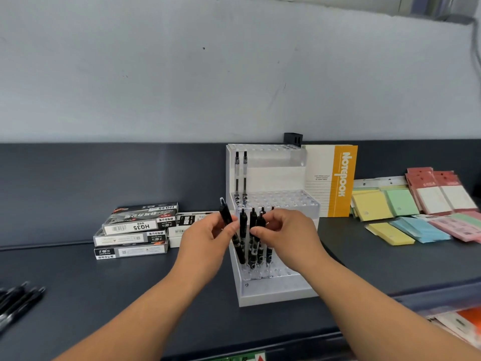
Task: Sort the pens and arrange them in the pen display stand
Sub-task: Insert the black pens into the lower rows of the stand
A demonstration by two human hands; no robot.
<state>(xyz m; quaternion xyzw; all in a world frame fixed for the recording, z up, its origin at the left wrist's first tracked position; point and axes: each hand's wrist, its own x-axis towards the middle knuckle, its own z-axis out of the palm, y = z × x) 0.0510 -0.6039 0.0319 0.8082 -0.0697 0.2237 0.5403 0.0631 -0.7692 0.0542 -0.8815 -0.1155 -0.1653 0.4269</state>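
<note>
Pens [253,252] stood in the front row of the display stand [276,293]; left hand [208,237] pinched a tilted pen [226,214] at its 1 o'clock, right hand [287,230] pinched another pen [260,222] at its 9 o'clock.

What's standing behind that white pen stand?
An orange-and-white notebook stands upright behind the pen stand, and a small black box peeks over it. The stand hides the box's lower part.

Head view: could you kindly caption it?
Left hand and right hand each grip black pens at the white display stand.
</note>
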